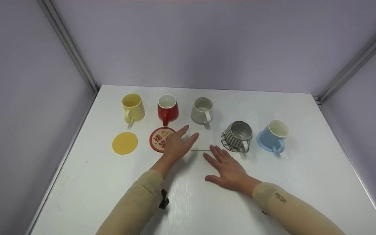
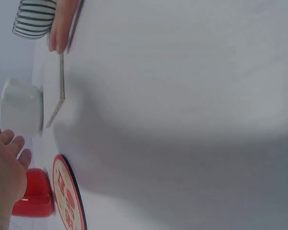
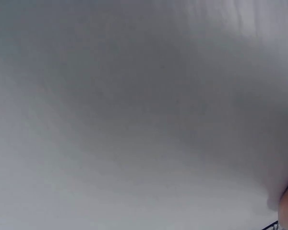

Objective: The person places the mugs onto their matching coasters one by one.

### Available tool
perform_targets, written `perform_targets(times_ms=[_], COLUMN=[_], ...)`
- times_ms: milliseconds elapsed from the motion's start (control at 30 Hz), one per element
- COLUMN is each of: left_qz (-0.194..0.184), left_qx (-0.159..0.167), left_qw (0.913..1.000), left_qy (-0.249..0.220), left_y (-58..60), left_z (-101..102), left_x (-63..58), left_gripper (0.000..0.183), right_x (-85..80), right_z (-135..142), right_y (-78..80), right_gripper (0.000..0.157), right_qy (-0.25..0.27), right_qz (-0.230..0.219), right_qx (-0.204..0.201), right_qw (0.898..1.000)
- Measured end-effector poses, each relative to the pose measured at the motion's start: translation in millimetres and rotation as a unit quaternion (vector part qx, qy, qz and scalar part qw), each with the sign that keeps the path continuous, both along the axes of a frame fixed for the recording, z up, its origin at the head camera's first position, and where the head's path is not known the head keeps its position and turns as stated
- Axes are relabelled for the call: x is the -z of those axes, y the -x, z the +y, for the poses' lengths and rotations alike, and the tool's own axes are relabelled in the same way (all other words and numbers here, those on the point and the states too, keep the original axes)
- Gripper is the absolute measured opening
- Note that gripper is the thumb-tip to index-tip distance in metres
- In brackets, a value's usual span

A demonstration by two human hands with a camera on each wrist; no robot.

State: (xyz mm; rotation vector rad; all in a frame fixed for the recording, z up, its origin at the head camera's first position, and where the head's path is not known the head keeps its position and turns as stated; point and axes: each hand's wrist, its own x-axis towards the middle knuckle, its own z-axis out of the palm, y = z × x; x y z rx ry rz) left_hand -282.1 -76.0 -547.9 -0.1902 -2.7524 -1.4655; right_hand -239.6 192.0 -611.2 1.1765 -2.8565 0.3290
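My left hand (image 1: 176, 145) reaches over the right side of a round red-rimmed coaster (image 1: 157, 138), its fingers extended and holding nothing. A square white coaster (image 1: 201, 138) lies to its right, with a thin dark front edge. Near that coaster's front right corner, my right hand (image 1: 228, 171) is spread with straight fingers, fingertips right at the edge. Behind the white coaster stands a light grey mug (image 1: 198, 114). A red mug (image 1: 171, 112) stands behind the red-rimmed coaster. In the left wrist view, the right hand's fingertips (image 2: 61, 36) overlap the white coaster's edge (image 2: 62, 79).
At the right, a striped mug (image 1: 233, 137) sits on a round grid-patterned coaster (image 1: 224, 143), and a light blue mug (image 1: 269, 138) on a blue coaster (image 1: 260, 143). On the left, a yellow mug (image 1: 137, 111) stands behind a yellow coaster (image 1: 125, 143). Walls enclose the white table (image 1: 109, 195).
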Motion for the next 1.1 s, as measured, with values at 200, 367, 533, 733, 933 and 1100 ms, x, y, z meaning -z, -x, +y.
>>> perform_targets(times_ms=[200,367,533,733,933,1100], left_qz=[-0.047,-0.107,-0.167,-0.206,-0.224,-0.234], left_qx=[-0.013,-0.043,-0.043,-0.04,-0.04,-0.038], left_qw=[0.9936,0.9765,0.9484,0.933,0.9276,0.9203], left_qy=[-0.101,-0.183,-0.266,-0.292,-0.297,-0.311], left_y=[12.5,25.3,35.5,49.4,63.1,67.3], left_z=[10.1,17.7,23.0,29.6,39.6,45.9], left_x=[-10.2,-19.2,-26.0,-29.9,-27.7,-24.1], left_gripper=[0.068,0.062,0.062,0.068,0.072,0.07], right_x=[-2.6,-2.4,-1.3,0.3,1.8,1.7], right_z=[-1.6,-2.0,-1.5,-2.1,-1.2,-0.6], right_y=[-0.7,-0.3,-0.5,-0.6,1.0,1.8], right_gripper=[0.087,0.088,0.088,0.088,0.089,0.089], right_qy=[0.009,0.004,-0.005,-0.004,-0.004,-0.011], right_qz=[-0.006,-0.008,-0.017,-0.017,-0.02,-0.016], right_qx=[0.007,0.016,0.022,0.018,0.02,0.017], right_qw=[1.0,1.0,1.0,1.0,1.0,1.0])
